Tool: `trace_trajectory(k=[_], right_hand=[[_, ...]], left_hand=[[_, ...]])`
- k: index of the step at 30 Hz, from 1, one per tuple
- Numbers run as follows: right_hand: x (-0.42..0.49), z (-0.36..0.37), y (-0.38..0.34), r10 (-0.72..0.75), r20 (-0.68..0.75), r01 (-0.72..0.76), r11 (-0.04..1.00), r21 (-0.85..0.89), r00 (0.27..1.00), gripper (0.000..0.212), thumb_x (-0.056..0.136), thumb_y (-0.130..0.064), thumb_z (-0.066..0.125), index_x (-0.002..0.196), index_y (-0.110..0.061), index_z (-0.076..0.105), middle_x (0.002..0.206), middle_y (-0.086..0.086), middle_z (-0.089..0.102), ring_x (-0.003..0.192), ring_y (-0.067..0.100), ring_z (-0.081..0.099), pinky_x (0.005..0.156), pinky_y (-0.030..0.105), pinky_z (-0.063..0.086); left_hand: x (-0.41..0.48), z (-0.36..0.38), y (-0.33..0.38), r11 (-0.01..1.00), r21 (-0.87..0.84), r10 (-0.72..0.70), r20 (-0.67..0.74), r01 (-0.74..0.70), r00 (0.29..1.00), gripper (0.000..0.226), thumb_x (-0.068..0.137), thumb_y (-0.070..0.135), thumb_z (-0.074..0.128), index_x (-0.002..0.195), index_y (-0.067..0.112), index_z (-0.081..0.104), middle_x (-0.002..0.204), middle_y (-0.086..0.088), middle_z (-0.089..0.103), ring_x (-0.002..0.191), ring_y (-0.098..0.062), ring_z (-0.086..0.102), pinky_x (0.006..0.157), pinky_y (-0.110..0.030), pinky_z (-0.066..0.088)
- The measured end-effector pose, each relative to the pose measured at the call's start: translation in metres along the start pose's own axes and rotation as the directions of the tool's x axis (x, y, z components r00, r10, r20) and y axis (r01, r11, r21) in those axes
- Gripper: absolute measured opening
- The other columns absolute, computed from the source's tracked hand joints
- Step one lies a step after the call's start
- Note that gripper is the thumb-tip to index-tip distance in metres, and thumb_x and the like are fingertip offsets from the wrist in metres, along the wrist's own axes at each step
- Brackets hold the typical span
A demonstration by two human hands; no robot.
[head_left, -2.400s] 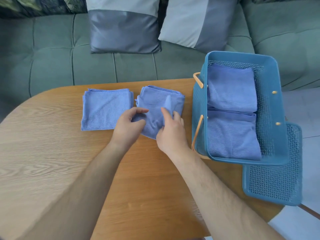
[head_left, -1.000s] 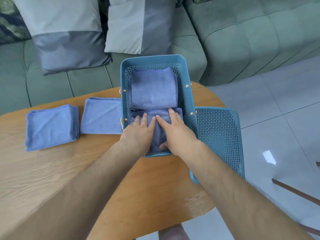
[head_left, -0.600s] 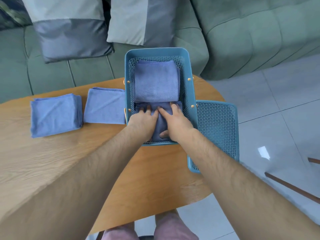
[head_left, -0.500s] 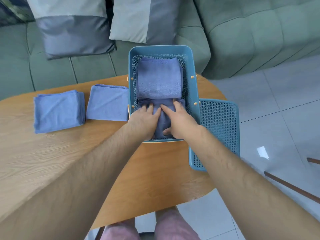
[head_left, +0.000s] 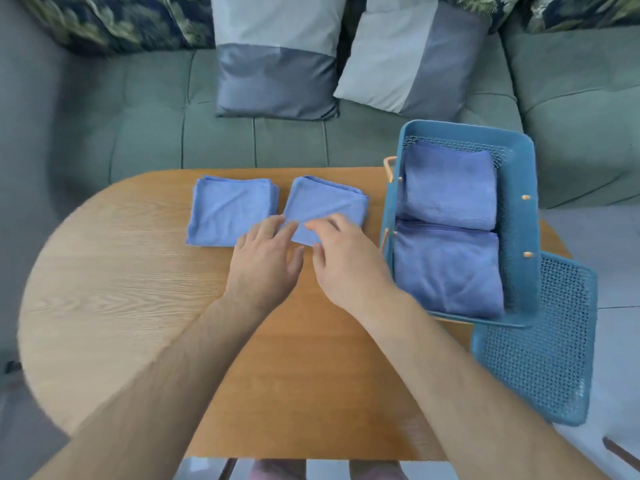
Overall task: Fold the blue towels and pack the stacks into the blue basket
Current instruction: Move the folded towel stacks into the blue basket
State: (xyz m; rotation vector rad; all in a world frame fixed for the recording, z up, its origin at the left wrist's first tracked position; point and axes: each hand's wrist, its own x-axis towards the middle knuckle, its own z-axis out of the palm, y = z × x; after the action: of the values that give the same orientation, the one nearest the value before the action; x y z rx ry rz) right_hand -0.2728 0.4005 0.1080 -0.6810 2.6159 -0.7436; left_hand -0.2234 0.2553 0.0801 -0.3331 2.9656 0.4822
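Partly under the fingers (head_left: pixel 273 226) lies the folded towel (head_left: pixel 325 202).

Left hand (head_left: pixel 265 263) and right hand (head_left: pixel 346 268): both bare. Left forearm (head_left: pixel 180 368) and right forearm (head_left: pixel 450 375) bare as far as the frame edge shows, with light hair along both, plainer on the right. Just below the near edge of the table (head_left: pixel 104 289): two patches of pinkish garment (head_left: pixel 266 472) over the legs, blurred; kind of garment cannot be told.

Periwinkle-blue towels (head_left: pixel 232 211), teal basket (head_left: pixel 519 237) with lattice-pierced walls and tan handles (head_left: pixel 389 168), honey-brown wood-grain table (head_left: pixel 138 289), sage-green sofa (head_left: pixel 138 133), two-tone grey cushions (head_left: pixel 277 53), dark leaf-print pillows (head_left: pixel 131 19)
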Motion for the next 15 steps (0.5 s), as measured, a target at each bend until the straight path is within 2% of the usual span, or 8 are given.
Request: trace_trajectory(k=[6,11,15], right_hand=[[0.052,0.093,-0.037,0.058,0.155,-0.053,0.998,-0.036,0.986,0.034,0.102,-0.018,0.047,0.135,-0.013,0.053,0.123,0.009,0.052,0.115,0.031,0.053,0.090,0.046,0.050],[0.088,0.137,-0.060,0.148,0.206,-0.138,0.988,-0.063,0.967,0.032,0.103,-0.017,0.046,0.135,-0.011,0.050,0.133,0.011,0.043,0.113,0.033,0.055,0.091,0.046,0.051],[0.110,0.160,-0.067,0.261,0.177,-0.247,0.964,-0.097,0.949,0.029,0.101,-0.012,0.048,0.129,-0.008,0.052,0.135,0.014,0.038,0.113,0.036,0.053,0.094,0.043,0.049]], left_hand=[[0.011,0.017,-0.117,0.960,0.023,-0.280,0.135,0.280,0.950,0.055,0.098,0.040,0.055,0.150,0.025,0.043,0.154,-0.005,0.038,0.138,-0.029,0.041,0.111,-0.044,0.034],[0.028,0.034,-0.175,0.916,-0.064,-0.375,0.208,0.395,0.903,0.057,0.098,0.039,0.054,0.152,0.031,0.038,0.158,-0.006,0.027,0.135,-0.034,0.041,0.110,-0.045,0.035],[0.043,0.046,-0.200,0.847,-0.228,-0.423,0.256,0.480,0.869,0.051,0.100,0.037,0.052,0.149,0.034,0.042,0.160,-0.003,0.021,0.136,-0.032,0.040,0.108,-0.043,0.037]])
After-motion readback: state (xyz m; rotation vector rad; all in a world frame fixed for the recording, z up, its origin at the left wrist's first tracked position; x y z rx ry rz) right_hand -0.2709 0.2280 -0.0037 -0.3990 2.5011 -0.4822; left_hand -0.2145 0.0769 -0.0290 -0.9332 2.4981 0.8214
